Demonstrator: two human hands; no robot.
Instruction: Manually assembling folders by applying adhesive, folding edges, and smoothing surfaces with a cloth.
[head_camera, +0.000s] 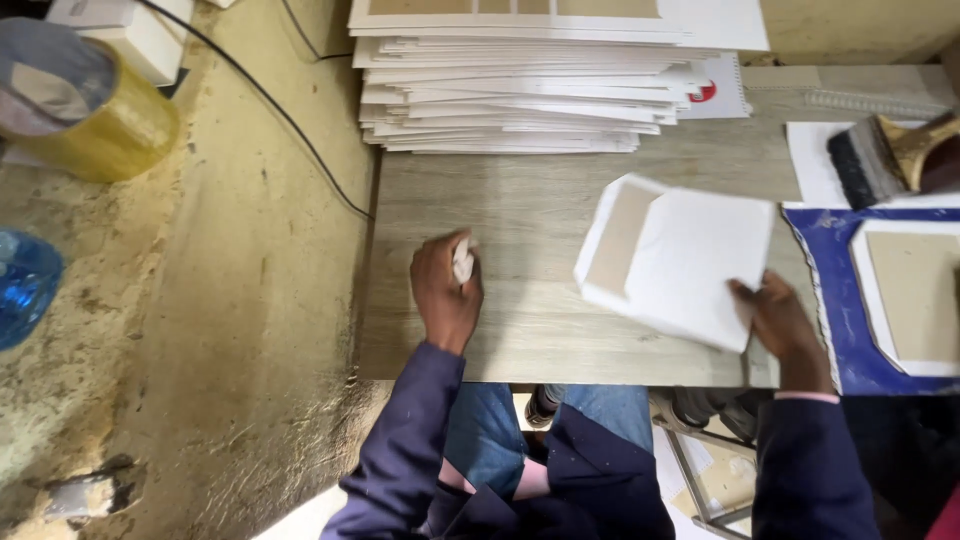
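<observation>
The left hand (446, 292) rests on the wooden surface (520, 215), with its grip closed around a small white object (463, 262). Only the upper end of this object sticks out between the fingers, so what it is cannot be made out. The right hand (783, 322) holds the lower right corner of a white folded cover (680, 258), the fingers pinching its edge. The cover is lifted and tilted above the surface, right of the middle, and a strip of brown board shows on its left side under a folded white flap.

Behind both hands, at the far side of the surface, stands a tall stack of white sheets (520, 90); its top is cut off by the frame. To the right lies a blue sheet (825, 300) with a brown board piece wrapped in white (915, 295) on it, partly cut by the right edge. A wide brush (885, 155) lies above it on white paper, its handle leaving the frame.

On the dirty yellow bench at left there is a roll of yellowish tape (85, 110), half blurred, and a blue bottle (25, 285), seen only in part. A black cable (270, 100) runs across that bench.
</observation>
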